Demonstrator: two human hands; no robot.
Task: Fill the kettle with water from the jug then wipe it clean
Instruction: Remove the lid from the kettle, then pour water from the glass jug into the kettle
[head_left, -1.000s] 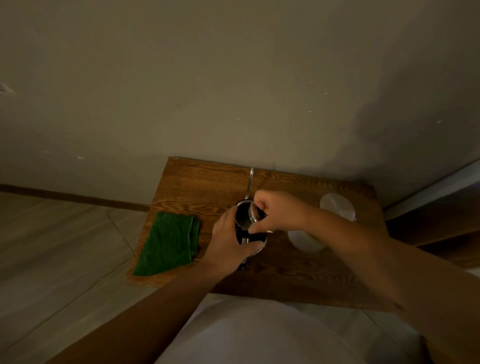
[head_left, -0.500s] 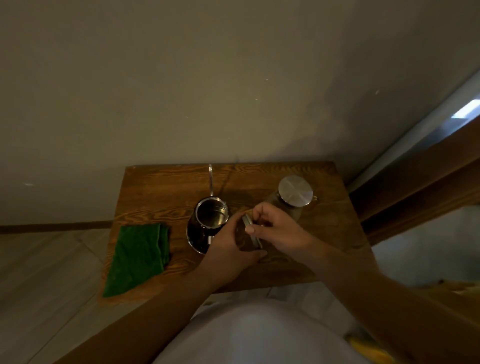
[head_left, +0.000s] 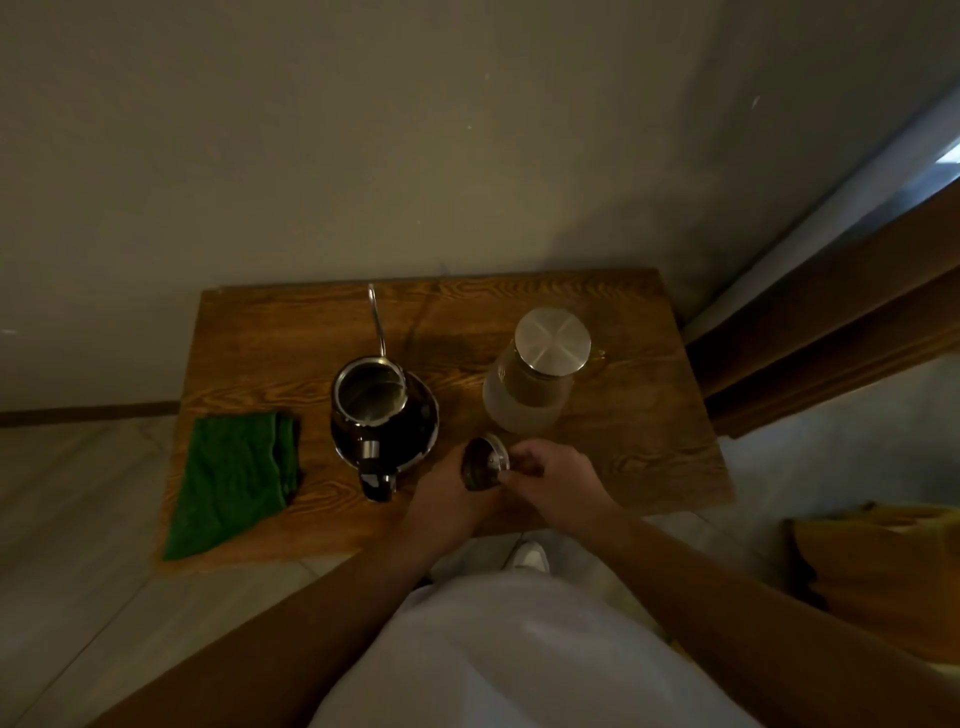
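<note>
Dim, warm light throughout. Plain greyish wall (head_left: 363, 130) across the far side, dark skirting (head_left: 88, 415) along its foot at left. Pale tiled floor (head_left: 67, 519) at near left. Small wood-grain counter (head_left: 649, 441) set against the wall. Dark wooden door frame (head_left: 831, 322) slanting at right, bright strip (head_left: 948, 156) at its upper end. Yellow-brown fabric (head_left: 872, 571) at near right.

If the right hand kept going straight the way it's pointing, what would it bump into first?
Probably the kettle lid: the right hand points left toward it and already holds it, together with the left hand. Beyond the lid stands the open kettle, though depth is hard to judge.
</note>
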